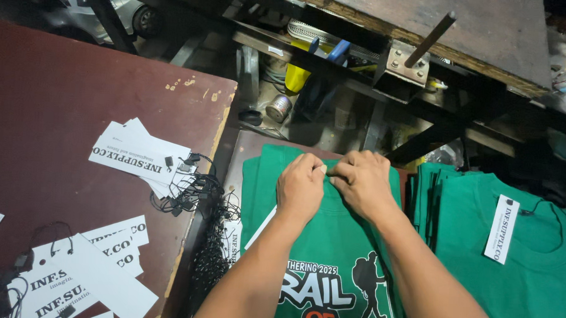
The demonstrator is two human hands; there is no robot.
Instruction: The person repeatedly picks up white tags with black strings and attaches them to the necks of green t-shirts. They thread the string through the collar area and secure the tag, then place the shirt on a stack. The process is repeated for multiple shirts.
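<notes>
A green printed T-shirt (336, 255) lies flat in front of me with its collar away from me. My left hand (301, 185) and my right hand (362, 180) meet at the collar, fingertips pinched together on the fabric there. A white card tag (262, 226) pokes out from under my left wrist. Whether a string is between the fingers is hidden.
A stack of green shirts (505, 248) with a white hang tag (501, 228) lies on the right. On the dark red table (59, 95) at left are white card tags (136, 155), more tags (84, 271) and a tangle of black strings (197, 193). Clutter and a metal frame stand behind.
</notes>
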